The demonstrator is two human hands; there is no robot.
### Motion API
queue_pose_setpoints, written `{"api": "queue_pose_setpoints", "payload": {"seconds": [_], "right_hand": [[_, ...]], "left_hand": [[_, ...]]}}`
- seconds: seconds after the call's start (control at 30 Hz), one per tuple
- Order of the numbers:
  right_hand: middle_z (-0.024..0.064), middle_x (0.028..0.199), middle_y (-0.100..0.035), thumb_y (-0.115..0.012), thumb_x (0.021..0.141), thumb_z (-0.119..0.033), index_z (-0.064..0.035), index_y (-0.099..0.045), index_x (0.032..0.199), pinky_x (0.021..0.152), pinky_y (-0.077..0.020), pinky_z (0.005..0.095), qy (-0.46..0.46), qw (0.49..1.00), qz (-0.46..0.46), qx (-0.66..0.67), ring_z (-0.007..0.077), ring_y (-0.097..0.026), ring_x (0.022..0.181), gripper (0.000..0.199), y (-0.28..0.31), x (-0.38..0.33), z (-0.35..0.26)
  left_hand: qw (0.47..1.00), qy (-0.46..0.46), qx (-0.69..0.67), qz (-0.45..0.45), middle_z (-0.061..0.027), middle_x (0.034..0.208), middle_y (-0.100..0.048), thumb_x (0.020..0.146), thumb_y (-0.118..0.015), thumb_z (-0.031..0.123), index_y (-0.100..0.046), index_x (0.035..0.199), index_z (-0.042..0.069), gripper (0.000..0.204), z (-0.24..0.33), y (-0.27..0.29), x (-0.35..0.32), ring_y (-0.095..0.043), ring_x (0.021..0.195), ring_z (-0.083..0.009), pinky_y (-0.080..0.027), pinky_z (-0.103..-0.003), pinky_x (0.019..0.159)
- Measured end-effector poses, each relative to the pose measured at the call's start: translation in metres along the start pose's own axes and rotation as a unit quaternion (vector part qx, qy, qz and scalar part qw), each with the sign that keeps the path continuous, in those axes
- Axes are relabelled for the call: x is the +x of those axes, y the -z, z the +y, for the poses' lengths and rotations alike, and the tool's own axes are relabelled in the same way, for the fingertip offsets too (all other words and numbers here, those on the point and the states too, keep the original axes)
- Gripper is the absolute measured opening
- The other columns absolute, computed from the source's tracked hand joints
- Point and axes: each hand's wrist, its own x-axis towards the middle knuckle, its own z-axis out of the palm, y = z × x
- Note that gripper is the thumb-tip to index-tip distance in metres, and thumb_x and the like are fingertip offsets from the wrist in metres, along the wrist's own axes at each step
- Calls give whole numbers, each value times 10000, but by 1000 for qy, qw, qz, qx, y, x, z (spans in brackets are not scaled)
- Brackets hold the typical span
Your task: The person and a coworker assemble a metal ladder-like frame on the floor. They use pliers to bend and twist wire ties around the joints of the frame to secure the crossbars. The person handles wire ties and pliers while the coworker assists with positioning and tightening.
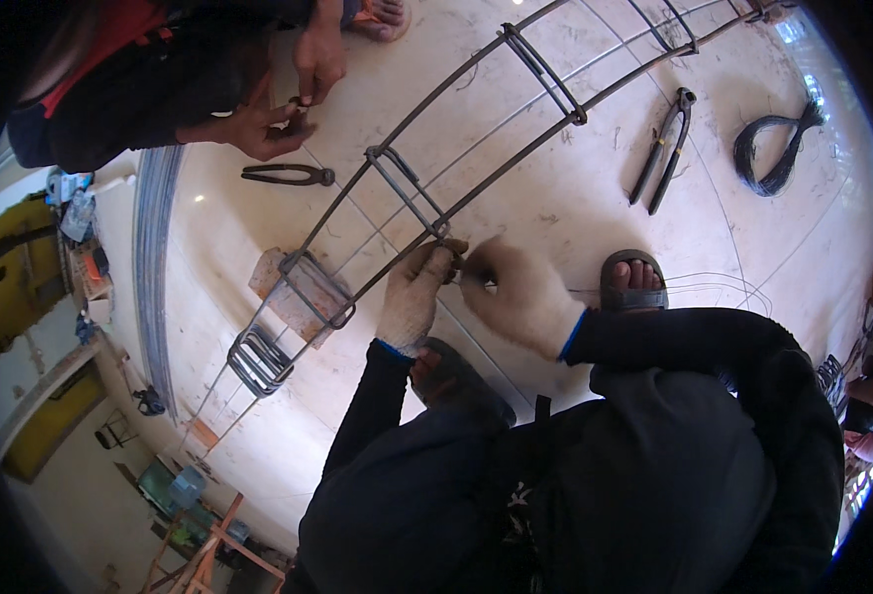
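A long rebar cage (501,203) runs diagonally over the floor, its long bars ringed by rectangular stirrups (409,188). At the near corner of one stirrup, my left hand (411,302), in a pale knit glove, has its fingers closed around the joint. My right hand (520,297), gloved alike, is curled just to the right, a little blurred. Thin tie wires (704,287) trail out to the right from behind it; its fingertips are partly hidden. Several loose stirrups (260,362) are bunched at the cage's lower left end.
Pincers with dark handles (662,148) and a looped wire bundle (775,148) lie at the right. Another pair of pincers (288,175) lies near a co-worker's hands (278,124), upper left. A block (303,297) sits under the cage. Long bars (156,267) line the left side.
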Motion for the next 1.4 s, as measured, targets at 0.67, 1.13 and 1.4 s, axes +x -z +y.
{"api": "queue_pose_setpoints", "payload": {"seconds": [0.67, 1.13, 1.4], "right_hand": [[187, 1257, -780, -668, 1084, -253, 2, -744, 1293, 919, -636, 401, 112, 961, -203, 150, 278, -768, 1104, 338, 17, 60, 51], [168, 1069, -811, -773, 978, -232, -85, -816, 1151, 876, -616, 494, 37, 958, 226, -170, 328, -792, 980, 231, 153, 56, 56], [319, 1183, -781, -652, 914, -805, 20, -822, 1160, 998, -576, 543, -304, 842, 79, -439, 450, -756, 1164, 878, 257, 67, 114]], "left_hand": [[810, 165, -561, -45, 65, 1051, -669, 1120, -642, 472, -707, 1203, 241, 254, -75, -52, -15, -595, 899, -128, -482, -300, 783], [985, 158, 64, -32, -73, 1065, -755, 1107, -657, 291, -726, 1217, -20, 336, -22, -1, -59, -681, 970, -161, -549, -332, 870], [945, -48, 221, -234, -105, 1093, -768, 980, -753, 94, -785, 1142, 53, 170, 51, -46, -55, -748, 1057, -241, -582, -391, 945]]}}
